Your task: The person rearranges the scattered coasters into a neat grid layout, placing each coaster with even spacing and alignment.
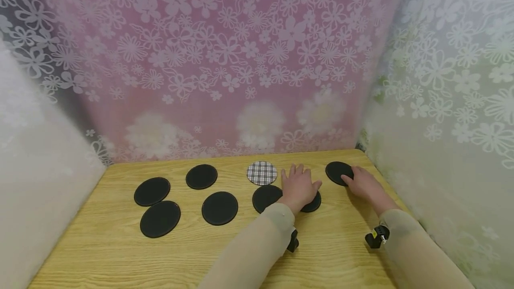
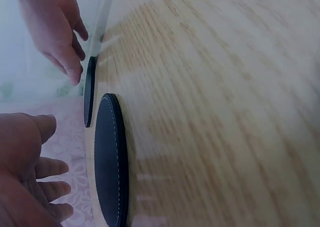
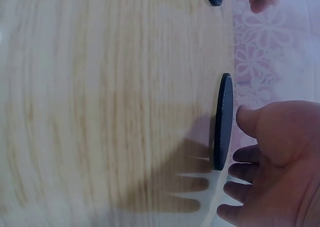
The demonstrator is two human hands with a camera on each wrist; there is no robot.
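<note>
My left hand point(image 1: 298, 187), fingers spread, is over a round black coaster point(image 1: 312, 201) and hides part of it. Beside its wrist lies another black coaster point(image 1: 267, 198). Just left of the fingertips sits a coaster with a white-and-black plaid face point(image 1: 262, 173). My right hand point(image 1: 364, 184) reaches toward the black coaster point(image 1: 337, 173) at the far right, its thumb overlapping the edge in the head view. In the right wrist view, the fingers of that hand point(image 3: 280, 157) are loosely extended, apart from a stitched-edge coaster point(image 3: 224, 122). Neither hand grips anything.
More black coasters lie to the left, among them one at the back point(image 1: 201, 176), one nearer the front point(image 1: 219, 208) and a pair at the far left point(image 1: 160, 219). Flowered curtains point(image 1: 225, 57) rise behind and beside the wooden table point(image 1: 120, 253).
</note>
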